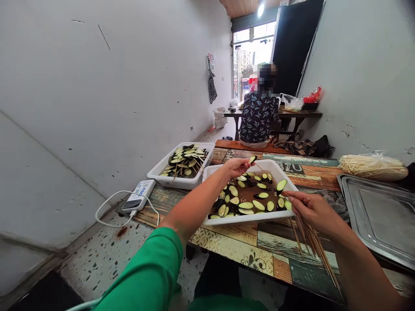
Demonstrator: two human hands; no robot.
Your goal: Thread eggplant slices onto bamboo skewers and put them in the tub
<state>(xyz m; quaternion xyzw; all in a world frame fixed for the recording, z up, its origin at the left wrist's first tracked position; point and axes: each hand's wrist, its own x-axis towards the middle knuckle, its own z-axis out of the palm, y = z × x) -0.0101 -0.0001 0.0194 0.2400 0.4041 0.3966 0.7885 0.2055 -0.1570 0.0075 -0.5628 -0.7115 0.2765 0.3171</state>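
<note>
My left hand (pixel 238 167) is closed over the far side of a white tray (pixel 249 221), pinching an eggplant slice (pixel 252 159) with green flesh and dark skin. A thin stick runs down from beside that slice; whether it pierces it I cannot tell. At the tray's right end, my right hand (pixel 306 204) is closed on a bamboo skewer (pixel 285 194) whose far end carries another eggplant slice (pixel 281 185). Many loose eggplant slices (pixel 245 205) float in brownish liquid in the tray. Below my right hand, several bare bamboo skewers (pixel 313 242) lie on the table.
A second white tray (pixel 154 172) on the left holds piled skewered eggplant (pixel 186 160). Beside it are a white scale-like device (pixel 139 196) and cable. Metal trays (pixel 379 211) and a bagged skewer bundle (pixel 372 167) lie right. A person (pixel 259 112) sits ahead, facing away.
</note>
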